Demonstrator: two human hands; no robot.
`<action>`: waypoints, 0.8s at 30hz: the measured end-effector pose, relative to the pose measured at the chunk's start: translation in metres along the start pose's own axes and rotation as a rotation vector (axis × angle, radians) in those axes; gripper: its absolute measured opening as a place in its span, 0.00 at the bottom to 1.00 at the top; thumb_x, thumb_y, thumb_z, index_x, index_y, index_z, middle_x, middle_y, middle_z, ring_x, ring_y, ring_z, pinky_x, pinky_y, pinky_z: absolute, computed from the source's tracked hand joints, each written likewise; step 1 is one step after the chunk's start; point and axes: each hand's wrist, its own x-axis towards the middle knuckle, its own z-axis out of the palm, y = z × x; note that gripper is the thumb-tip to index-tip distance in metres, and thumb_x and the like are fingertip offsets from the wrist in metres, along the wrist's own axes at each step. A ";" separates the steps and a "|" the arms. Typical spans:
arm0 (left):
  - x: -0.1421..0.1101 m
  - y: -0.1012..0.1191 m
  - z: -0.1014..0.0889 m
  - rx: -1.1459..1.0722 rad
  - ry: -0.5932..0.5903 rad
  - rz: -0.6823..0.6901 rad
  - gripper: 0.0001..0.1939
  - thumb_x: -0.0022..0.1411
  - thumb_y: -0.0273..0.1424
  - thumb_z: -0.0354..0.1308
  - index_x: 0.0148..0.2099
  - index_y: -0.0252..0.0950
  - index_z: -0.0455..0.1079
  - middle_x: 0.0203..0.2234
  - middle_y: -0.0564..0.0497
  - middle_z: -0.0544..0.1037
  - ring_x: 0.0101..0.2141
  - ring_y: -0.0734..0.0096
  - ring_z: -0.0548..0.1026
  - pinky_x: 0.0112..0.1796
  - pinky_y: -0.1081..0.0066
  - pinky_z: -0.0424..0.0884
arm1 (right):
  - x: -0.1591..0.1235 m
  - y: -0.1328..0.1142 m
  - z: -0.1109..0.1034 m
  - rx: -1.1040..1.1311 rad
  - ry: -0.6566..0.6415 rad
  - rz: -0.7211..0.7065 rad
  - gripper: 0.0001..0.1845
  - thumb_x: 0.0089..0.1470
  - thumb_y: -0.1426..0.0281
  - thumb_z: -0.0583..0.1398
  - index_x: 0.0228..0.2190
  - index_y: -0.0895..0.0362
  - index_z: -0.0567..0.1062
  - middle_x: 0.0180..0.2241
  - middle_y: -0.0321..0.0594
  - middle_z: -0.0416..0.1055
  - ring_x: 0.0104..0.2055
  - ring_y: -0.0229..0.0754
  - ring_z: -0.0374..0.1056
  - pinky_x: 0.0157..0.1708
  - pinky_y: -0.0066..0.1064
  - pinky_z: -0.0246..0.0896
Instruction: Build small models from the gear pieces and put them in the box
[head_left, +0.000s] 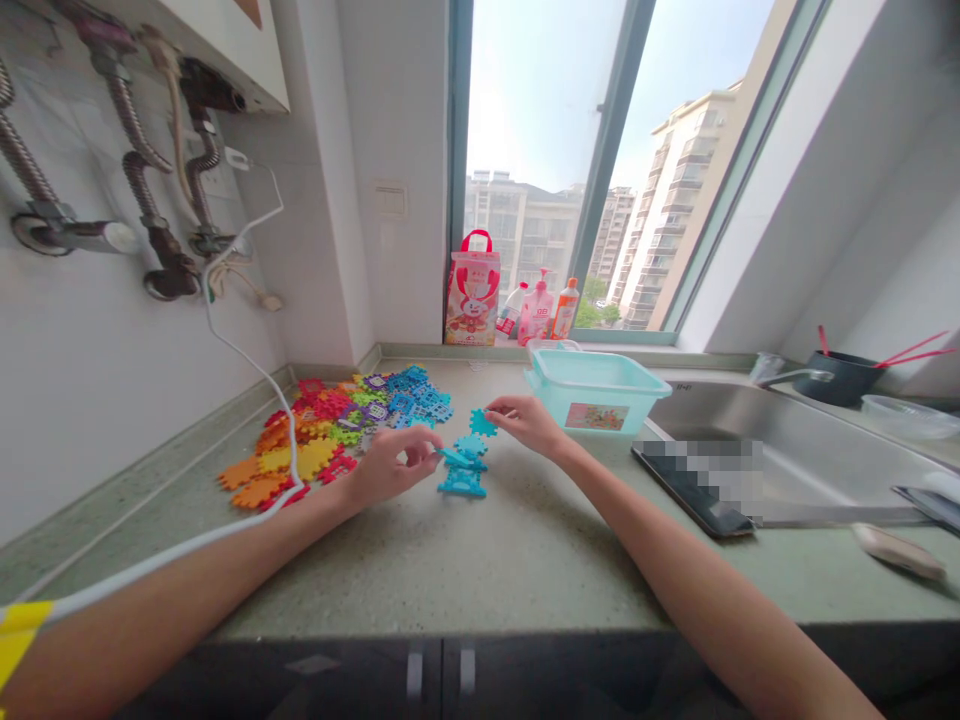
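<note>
Between my hands, on the countertop, stands a small stack of light-blue toothed plastic building pieces (462, 484). My left hand (399, 462) pinches a light-blue piece (460, 458) at the left side of the stack, thumb and forefinger curled round its edge. Slightly higher and to the right, my right hand (526, 420) grips another toothed piece (481, 423) by its right edge, upright. One more light-blue piece (471, 443) shows just under it; whether these touch I cannot tell. Left of the stack spreads a pile of similar pieces, with blue ones (417, 398), yellow ones (298, 458) and red ones (324, 402).
A turquoise plastic bin (600, 418) stands behind my right hand. Right of it are a phone-like black slab (694, 490), a steel sink (810, 450) and a pale oblong object (898, 552). A white cable (225, 350) hangs across my left arm. Bottles (537, 312) line the windowsill.
</note>
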 end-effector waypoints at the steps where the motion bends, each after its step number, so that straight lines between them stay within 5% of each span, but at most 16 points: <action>1: -0.002 -0.002 -0.001 -0.019 0.008 -0.014 0.04 0.67 0.30 0.63 0.41 0.35 0.76 0.22 0.56 0.76 0.20 0.79 0.72 0.25 0.79 0.70 | -0.001 -0.004 -0.001 0.019 0.007 0.013 0.16 0.60 0.57 0.66 0.37 0.57 0.85 0.33 0.43 0.82 0.32 0.41 0.75 0.35 0.32 0.71; 7: -0.002 -0.005 -0.005 -0.085 0.017 0.039 0.07 0.63 0.26 0.64 0.44 0.34 0.77 0.34 0.48 0.85 0.30 0.71 0.84 0.35 0.74 0.82 | -0.008 -0.034 -0.004 0.275 -0.041 0.046 0.22 0.57 0.51 0.68 0.37 0.58 0.84 0.30 0.41 0.80 0.28 0.38 0.72 0.28 0.29 0.67; 11: 0.000 0.001 -0.005 -0.140 -0.024 -0.014 0.06 0.66 0.29 0.64 0.44 0.34 0.77 0.33 0.48 0.85 0.30 0.69 0.85 0.34 0.73 0.83 | -0.012 -0.049 0.001 0.427 -0.098 0.091 0.25 0.54 0.48 0.69 0.37 0.58 0.83 0.26 0.38 0.77 0.24 0.36 0.69 0.23 0.27 0.64; 19: -0.002 -0.002 0.008 -0.322 -0.089 -0.291 0.17 0.66 0.41 0.67 0.43 0.38 0.65 0.28 0.54 0.83 0.25 0.68 0.84 0.26 0.75 0.77 | -0.018 -0.061 0.015 0.265 -0.083 -0.025 0.22 0.58 0.50 0.67 0.38 0.57 0.82 0.37 0.42 0.78 0.37 0.40 0.72 0.28 0.24 0.63; 24: 0.000 -0.007 0.003 -0.036 -0.079 -0.258 0.27 0.58 0.46 0.73 0.50 0.38 0.67 0.38 0.50 0.83 0.29 0.70 0.81 0.28 0.73 0.74 | -0.020 -0.059 0.017 0.237 -0.132 -0.035 0.19 0.61 0.53 0.66 0.39 0.58 0.80 0.33 0.39 0.77 0.33 0.38 0.70 0.27 0.24 0.63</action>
